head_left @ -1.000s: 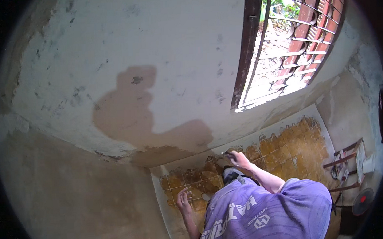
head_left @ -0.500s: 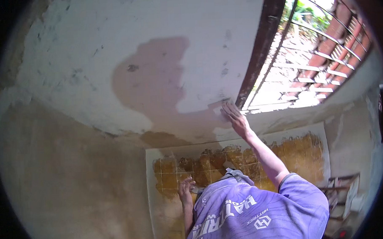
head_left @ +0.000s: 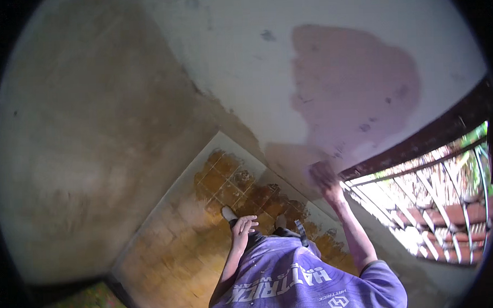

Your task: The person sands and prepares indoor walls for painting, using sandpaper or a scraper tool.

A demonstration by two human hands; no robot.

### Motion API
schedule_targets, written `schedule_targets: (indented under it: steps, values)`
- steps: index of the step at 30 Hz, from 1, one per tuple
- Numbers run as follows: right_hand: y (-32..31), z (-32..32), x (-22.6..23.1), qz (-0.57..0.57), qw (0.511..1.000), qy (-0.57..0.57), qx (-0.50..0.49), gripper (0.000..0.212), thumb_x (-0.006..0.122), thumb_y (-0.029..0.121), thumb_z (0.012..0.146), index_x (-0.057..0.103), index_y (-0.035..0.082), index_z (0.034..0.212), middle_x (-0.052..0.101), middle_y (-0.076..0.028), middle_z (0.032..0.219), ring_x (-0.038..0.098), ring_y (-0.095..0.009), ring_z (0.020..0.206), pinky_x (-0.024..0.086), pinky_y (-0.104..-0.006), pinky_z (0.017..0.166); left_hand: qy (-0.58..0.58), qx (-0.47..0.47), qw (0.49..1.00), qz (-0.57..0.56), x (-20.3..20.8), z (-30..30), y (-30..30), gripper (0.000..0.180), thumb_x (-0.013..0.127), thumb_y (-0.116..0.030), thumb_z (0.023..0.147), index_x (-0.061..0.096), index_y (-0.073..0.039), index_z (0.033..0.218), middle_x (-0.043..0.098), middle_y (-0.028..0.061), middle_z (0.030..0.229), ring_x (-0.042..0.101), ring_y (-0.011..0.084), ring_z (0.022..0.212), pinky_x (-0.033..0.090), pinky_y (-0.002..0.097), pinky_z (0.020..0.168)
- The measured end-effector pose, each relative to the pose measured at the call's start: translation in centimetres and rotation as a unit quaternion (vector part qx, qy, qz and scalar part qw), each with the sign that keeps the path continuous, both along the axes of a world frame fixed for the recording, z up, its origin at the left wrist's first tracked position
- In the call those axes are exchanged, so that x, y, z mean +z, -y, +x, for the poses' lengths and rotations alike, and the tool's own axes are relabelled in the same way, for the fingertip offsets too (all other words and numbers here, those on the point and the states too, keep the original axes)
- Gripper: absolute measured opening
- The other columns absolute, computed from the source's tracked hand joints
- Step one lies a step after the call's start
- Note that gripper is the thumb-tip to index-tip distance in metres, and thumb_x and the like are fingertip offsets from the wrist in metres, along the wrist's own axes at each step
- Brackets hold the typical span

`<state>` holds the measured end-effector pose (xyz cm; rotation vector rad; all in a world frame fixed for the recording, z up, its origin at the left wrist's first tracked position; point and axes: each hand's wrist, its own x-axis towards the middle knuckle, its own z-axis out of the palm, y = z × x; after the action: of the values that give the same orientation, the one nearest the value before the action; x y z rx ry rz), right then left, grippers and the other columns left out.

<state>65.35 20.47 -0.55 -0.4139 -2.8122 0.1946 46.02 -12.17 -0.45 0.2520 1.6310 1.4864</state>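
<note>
My right hand (head_left: 326, 179) is pressed against the white wall (head_left: 276, 60), near the lower corner of the window. A flat, thin piece that looks like sandpaper (head_left: 314, 176) lies under its fingers; blur and shadow hide its details. With its fingers loosely stretched, my left hand (head_left: 244, 227) hangs beside my waist and holds nothing. Dark smudges and my own shadow mark the wall above the right hand.
A barred window (head_left: 438, 201) with a dark frame (head_left: 420, 153) is at the right. The bare brownish wall (head_left: 93, 132) stands at the left. Below me the tiled floor (head_left: 168, 249) is stained yellow-brown, and my foot (head_left: 228, 212) shows there.
My view has turned, so the window now sits lower and the left wall fills more of the picture. The right hand stays on the wall by the window corner; the left stays low.
</note>
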Motion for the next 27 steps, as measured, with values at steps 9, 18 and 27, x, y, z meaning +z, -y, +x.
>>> schedule_targets:
  steps: [9, 18, 27]
  values:
    - [0.3, 1.9, -14.5, -0.323, 0.912, 0.227, -0.111, 0.048, 0.045, -0.009, 0.077, 0.064, 0.011, 0.115, 0.059, -0.009, 0.127, 0.053, -0.029, 0.121, 0.045, -0.0372, 0.100, -0.002, 0.025, 1.000, 0.014, 0.1, 2.9, 1.4, 0.024, 0.050, -0.023, 0.099, 0.058, -0.005, 0.113, 0.063, 0.0081, 0.116, 0.064, 0.0170, 0.096, 0.048, 0.0257, 0.075]
    - [15.7, 6.1, -14.2, -0.434, 0.869, 0.067, -0.230, 0.051, 0.054, 0.001, 0.074, 0.059, 0.014, 0.123, 0.066, -0.021, 0.087, 0.063, -0.041, 0.079, 0.051, -0.0457, 0.068, -0.019, -0.069, 0.997, 0.017, 1.5, -2.4, -0.3, 0.024, 0.053, -0.019, 0.096, 0.056, -0.003, 0.114, 0.062, 0.0091, 0.116, 0.064, 0.0181, 0.096, 0.048, 0.0245, 0.073]
    - [32.4, 15.5, -16.4, -0.399, 0.722, -0.136, -0.548, 0.034, 0.056, 0.011, 0.064, 0.069, 0.004, 0.094, 0.067, -0.018, 0.078, 0.064, -0.029, 0.069, 0.048, -0.0376, 0.066, -0.060, -0.297, 0.950, 0.070, 1.5, -8.5, -5.3, 0.026, 0.052, -0.012, 0.095, 0.049, -0.005, 0.120, 0.060, 0.0087, 0.115, 0.061, 0.0168, 0.097, 0.047, 0.0247, 0.076]
